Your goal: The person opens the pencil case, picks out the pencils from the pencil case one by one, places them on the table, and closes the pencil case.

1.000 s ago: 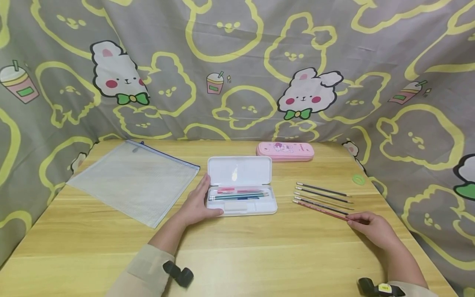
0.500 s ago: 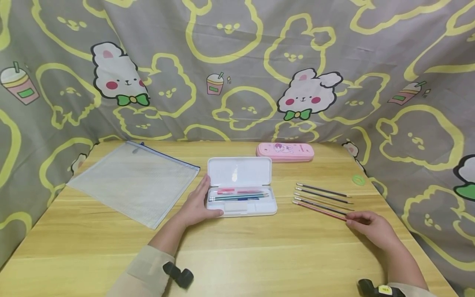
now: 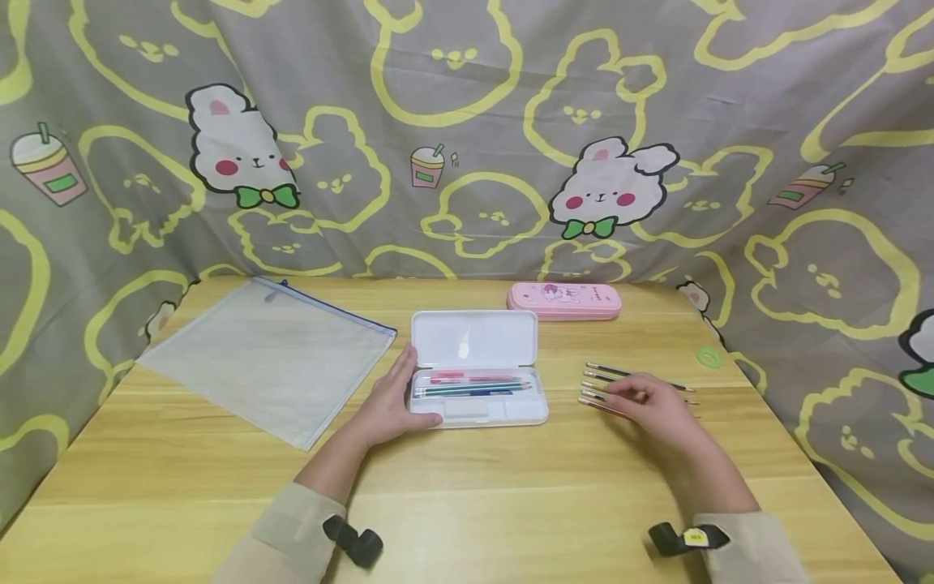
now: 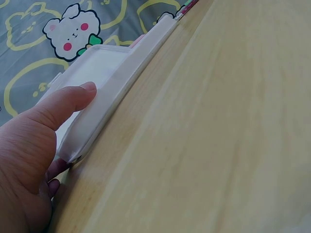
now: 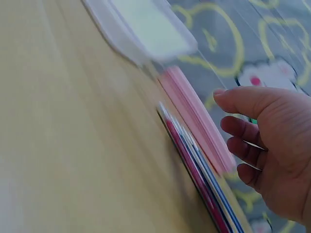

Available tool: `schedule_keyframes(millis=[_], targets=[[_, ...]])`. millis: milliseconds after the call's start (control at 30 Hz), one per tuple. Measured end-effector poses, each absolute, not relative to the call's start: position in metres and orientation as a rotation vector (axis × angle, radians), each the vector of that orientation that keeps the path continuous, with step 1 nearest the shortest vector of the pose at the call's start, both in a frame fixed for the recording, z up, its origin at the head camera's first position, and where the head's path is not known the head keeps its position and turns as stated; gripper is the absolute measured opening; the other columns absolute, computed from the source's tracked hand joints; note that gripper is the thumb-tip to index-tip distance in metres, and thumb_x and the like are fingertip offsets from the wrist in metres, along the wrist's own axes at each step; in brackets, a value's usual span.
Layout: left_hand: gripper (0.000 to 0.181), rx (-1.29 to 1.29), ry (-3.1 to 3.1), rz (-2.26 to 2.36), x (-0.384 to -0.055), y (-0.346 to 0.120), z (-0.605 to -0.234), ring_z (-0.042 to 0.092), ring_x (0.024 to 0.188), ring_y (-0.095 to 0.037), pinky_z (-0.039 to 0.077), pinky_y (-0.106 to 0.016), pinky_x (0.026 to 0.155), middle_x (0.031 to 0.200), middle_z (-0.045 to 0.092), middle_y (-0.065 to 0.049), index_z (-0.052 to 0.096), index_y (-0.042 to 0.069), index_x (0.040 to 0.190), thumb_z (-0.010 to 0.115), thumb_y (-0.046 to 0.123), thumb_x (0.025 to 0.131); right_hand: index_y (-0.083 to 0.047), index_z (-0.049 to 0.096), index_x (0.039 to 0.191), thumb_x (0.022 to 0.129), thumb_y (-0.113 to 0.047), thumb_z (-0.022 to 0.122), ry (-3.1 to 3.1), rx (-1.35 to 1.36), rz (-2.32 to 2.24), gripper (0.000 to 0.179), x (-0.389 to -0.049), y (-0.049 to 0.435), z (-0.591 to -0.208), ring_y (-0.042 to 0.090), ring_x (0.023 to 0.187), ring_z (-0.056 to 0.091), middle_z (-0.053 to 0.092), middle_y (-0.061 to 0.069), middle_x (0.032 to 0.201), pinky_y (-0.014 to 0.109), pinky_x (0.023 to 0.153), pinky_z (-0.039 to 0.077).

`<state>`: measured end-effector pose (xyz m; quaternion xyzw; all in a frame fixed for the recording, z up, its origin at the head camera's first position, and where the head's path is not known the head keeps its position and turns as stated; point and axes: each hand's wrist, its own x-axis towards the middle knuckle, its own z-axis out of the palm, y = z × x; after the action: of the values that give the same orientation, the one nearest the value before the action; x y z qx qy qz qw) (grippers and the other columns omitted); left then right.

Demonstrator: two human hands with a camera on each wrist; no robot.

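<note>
An open white pencil case [image 3: 474, 339] stands mid-table, lid raised, holding a few pencils [image 3: 477, 389], red pens and a white eraser [image 3: 465, 408]. My left hand [image 3: 383, 410] grips its left end; the left wrist view has the thumb [image 4: 73, 102] on the case's front edge and other fingers round the corner. To the right, several pencils [image 3: 607, 370] lie side by side, eraser ends toward the case. Above them hovers my right hand [image 3: 660, 410], partly covering them. In the right wrist view its fingers are loosely bent, holding nothing, apart from the red pencil [image 5: 187, 153].
Behind the white case lies a closed pink pencil case [image 3: 564, 301] with a rabbit print. A translucent zip bag [image 3: 270, 357] with a blue zip lies flat at left. A small green ring [image 3: 709, 357] sits near the right edge. Patterned grey cloth surrounds the table.
My right hand has left the tip end of the red pencil and moved left over the pencils. My left hand stays on the white case.
</note>
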<state>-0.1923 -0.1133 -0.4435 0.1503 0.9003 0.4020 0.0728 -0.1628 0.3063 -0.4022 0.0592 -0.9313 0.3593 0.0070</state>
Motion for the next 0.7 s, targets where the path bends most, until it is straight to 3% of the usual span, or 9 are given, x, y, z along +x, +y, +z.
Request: schedule_keyframes(millis=[367, 600, 700], targets=[[0.123, 0.449, 2.709, 1.206, -0.192, -0.113, -0.443, 0.007, 0.151, -0.041, 0.014, -0.060, 0.121, 0.167, -0.002, -0.008, 0.004, 0.009, 0.158, 0.084, 0.044, 0.071, -0.011, 0.074, 0.105, 0.090, -0.021, 0.069, -2.999, 0.424, 1.112, 0.018, -0.204, 0.234, -0.397, 0.020, 0.092, 0.056, 0.070, 0.007, 0.102, 0.029, 0.075, 0.044], [0.123, 0.453, 2.706, 1.214, -0.192, -0.114, -0.444, 0.007, 0.151, -0.040, 0.014, -0.060, 0.120, 0.167, -0.002, -0.009, 0.005, 0.008, 0.158, 0.084, 0.044, 0.071, -0.008, 0.075, 0.103, 0.088, -0.016, 0.070, -3.083, 0.502, 1.080, 0.017, -0.218, 0.207, -0.401, 0.014, 0.075, 0.052, 0.070, 0.004, 0.091, 0.027, 0.068, 0.044], [0.123, 0.447, 2.701, 1.216, -0.192, -0.114, -0.444, 0.006, 0.152, -0.038, 0.013, -0.059, 0.121, 0.167, -0.002, -0.007, 0.005, 0.009, 0.158, 0.084, 0.045, 0.071, -0.008, 0.074, 0.103, 0.088, -0.015, 0.070, -3.129, 0.513, 0.995, 0.017, -0.221, 0.200, -0.401, 0.014, 0.074, 0.052, 0.071, 0.004, 0.092, 0.028, 0.071, 0.045]])
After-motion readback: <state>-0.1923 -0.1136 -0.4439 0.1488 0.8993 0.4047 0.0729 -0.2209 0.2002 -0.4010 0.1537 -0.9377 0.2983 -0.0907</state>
